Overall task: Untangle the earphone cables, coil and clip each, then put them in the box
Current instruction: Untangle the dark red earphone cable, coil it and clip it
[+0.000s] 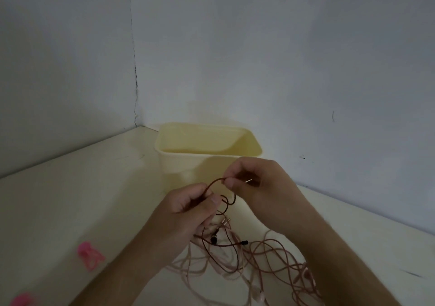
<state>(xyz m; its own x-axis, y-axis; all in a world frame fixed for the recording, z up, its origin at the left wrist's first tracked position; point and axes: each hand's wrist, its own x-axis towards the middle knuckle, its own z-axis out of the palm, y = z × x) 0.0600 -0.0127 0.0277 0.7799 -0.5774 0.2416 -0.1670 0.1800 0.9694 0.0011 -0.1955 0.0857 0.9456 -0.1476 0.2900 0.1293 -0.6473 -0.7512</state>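
Cream tabletop (70, 200) in a white corner, pale yellow box (207, 150) at the back. Left hand (193, 204) and right hand (254, 181) both pinch the dark brown earphone cable (213, 184), raised before the box. Pink cables (270, 258) lie tangled below. Pink clips (90, 255) at left.

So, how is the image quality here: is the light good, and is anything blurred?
Head view: dim, flat light with a soft shadow on the box; the pink clips and the cables near the bottom edge are smeared; both hands look soft; the wide lens bends the wall corner.
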